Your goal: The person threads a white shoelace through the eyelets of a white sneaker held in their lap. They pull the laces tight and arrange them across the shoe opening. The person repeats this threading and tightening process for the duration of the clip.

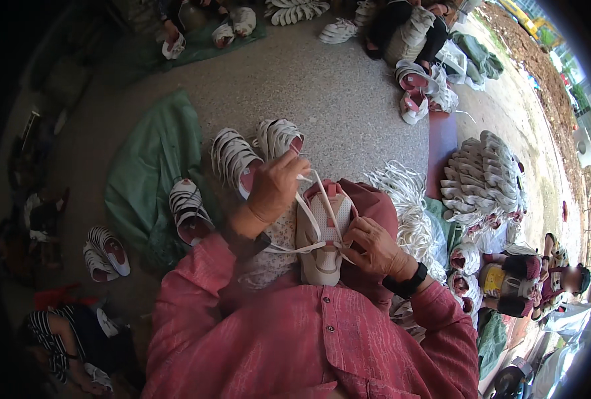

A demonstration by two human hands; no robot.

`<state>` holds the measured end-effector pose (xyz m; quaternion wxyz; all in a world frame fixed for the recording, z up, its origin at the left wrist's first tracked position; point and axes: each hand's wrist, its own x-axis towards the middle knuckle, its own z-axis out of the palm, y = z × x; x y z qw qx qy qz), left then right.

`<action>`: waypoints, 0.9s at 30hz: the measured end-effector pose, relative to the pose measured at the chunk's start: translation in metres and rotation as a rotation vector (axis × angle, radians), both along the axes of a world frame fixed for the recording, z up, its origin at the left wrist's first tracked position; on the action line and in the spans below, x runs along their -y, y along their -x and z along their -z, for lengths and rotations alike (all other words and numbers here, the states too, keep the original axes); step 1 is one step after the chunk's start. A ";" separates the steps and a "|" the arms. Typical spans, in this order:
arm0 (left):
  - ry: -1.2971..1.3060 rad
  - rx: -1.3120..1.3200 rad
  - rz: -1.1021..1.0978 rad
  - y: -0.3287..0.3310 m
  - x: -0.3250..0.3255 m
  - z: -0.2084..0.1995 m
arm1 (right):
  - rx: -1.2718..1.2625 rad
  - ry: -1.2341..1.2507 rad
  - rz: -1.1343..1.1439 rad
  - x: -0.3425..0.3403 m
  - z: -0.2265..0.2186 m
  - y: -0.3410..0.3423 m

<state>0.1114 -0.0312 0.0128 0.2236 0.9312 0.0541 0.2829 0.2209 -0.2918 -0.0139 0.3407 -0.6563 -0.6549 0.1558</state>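
Shoe [324,225] lies between both hands' fingers, toe toward the body; probably light, soft upper, firmer sole, so best steadied by its sides. Left hand [277,186], past its upper left, has fingers pinched together; right hand [375,247] has fingers curled at its right edge, exact grip can't tell. Lace [325,199], gripped in the left fingertips, looks thin, limp, not fragile; pinch near the end.

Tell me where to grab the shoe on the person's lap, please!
I'd hold the shoe by its rounded toe, coming from the person's left. The toe points toward their belly and looks free of laces, which cross higher up. The right hand is at the shoe's other side, so the left seems clearer.
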 end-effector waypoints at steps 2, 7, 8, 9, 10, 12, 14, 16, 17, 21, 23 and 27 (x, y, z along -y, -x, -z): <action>0.194 0.040 0.004 0.001 -0.010 -0.010 | 0.029 0.058 0.081 -0.008 0.000 0.004; 0.841 -0.179 0.354 0.010 0.011 -0.032 | -0.106 0.038 0.231 -0.024 0.013 0.016; 1.013 -0.256 0.361 0.012 0.015 -0.035 | -0.228 0.002 0.237 -0.027 0.014 0.018; 0.882 -0.175 0.316 0.013 0.018 -0.034 | -0.349 -0.032 0.244 -0.029 0.014 0.019; 0.749 -0.096 0.270 0.013 0.020 -0.034 | -0.498 0.080 0.297 -0.026 0.011 0.019; 0.649 -0.174 0.153 0.021 0.015 -0.028 | -0.789 0.305 0.399 -0.027 -0.017 0.021; 0.711 -0.488 0.018 0.039 0.000 -0.003 | -0.961 0.209 0.405 -0.031 -0.023 0.018; 0.999 -0.694 -0.004 0.058 0.002 0.011 | -0.990 0.084 0.384 -0.033 -0.022 0.016; 1.147 -0.796 -0.016 0.065 0.006 0.016 | -1.009 0.106 0.415 -0.035 -0.026 0.016; 1.779 -0.570 0.033 0.073 0.028 0.012 | -0.980 0.069 0.447 -0.044 -0.052 0.015; 2.052 -0.340 0.144 0.069 0.024 0.028 | -0.986 0.013 0.434 -0.047 -0.060 0.016; 2.067 -0.169 0.239 0.053 0.014 0.036 | -0.898 -0.001 0.387 -0.050 -0.067 0.014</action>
